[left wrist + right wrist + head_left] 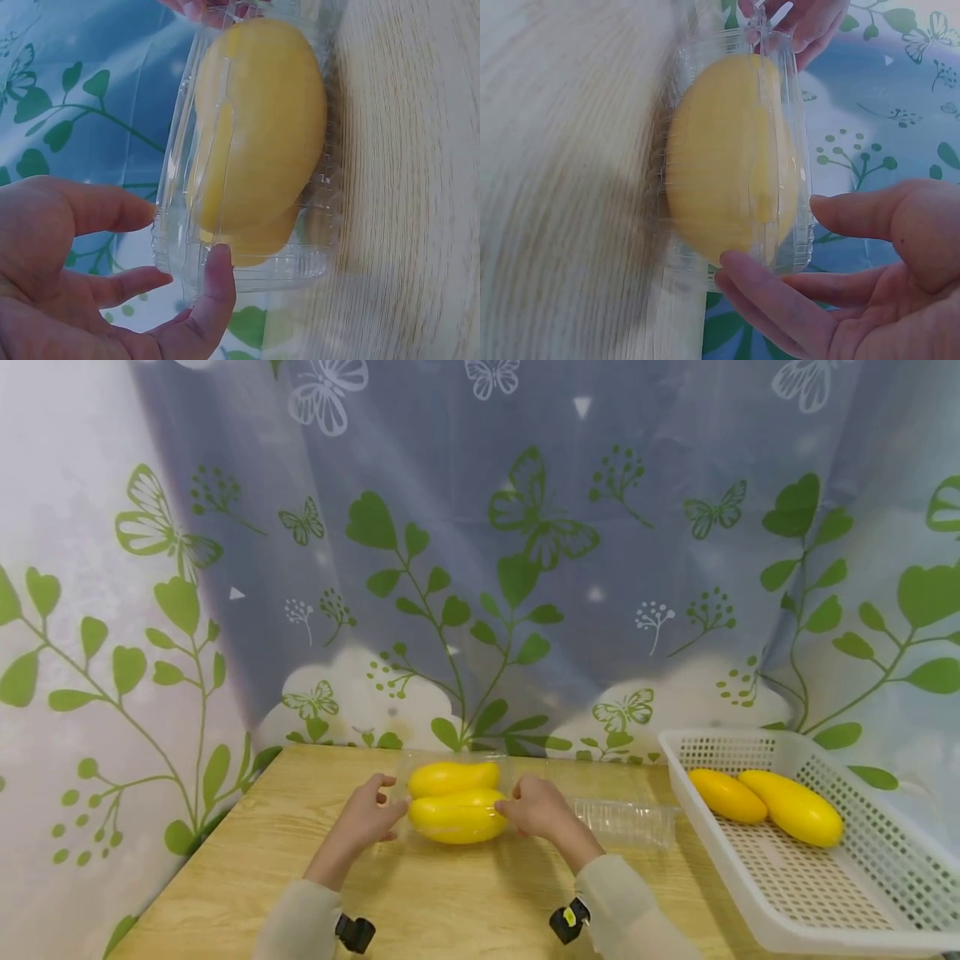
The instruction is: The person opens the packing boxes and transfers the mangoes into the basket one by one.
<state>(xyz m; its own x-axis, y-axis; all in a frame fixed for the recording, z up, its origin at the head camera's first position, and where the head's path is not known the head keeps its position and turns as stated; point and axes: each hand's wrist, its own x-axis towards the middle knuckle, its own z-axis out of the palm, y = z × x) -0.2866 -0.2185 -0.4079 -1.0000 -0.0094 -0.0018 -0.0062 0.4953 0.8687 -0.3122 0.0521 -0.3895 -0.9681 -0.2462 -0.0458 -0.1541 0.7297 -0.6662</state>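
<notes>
We judge the clear box [306,264] flimsy, best held where our left hand [367,814] and right hand [542,810] pinch its ends

pale cream sleeves [298,917], boxy black wrist cameras [355,933], a yellow mark [570,917] on one

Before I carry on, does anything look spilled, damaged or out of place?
Nothing stands out. Two fruits sit inside the clear box, two more lie in the basket, and no spill or damage shows. I can't tell if the box is latched.
</notes>
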